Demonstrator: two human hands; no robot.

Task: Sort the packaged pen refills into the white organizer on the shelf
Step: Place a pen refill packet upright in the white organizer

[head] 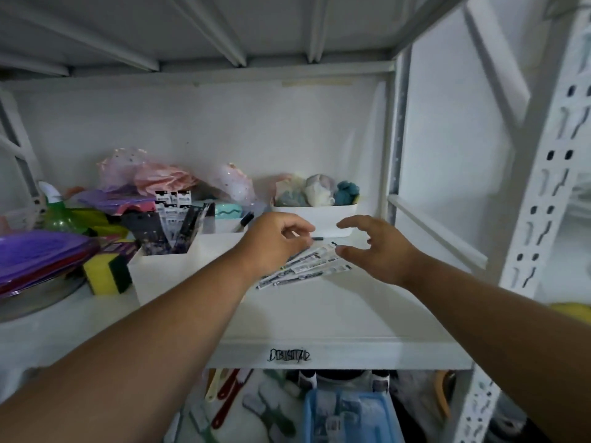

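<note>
White-wrapped pen refills are fanned out on the shelf, directly beneath both hands. The left hand is curled over their upper ends, fingertips pinched at them. The right hand is held open just beside, thumb touching the packets' tips. The white organizer, with packaged refills already standing in it, sits left of the grip.
</note>
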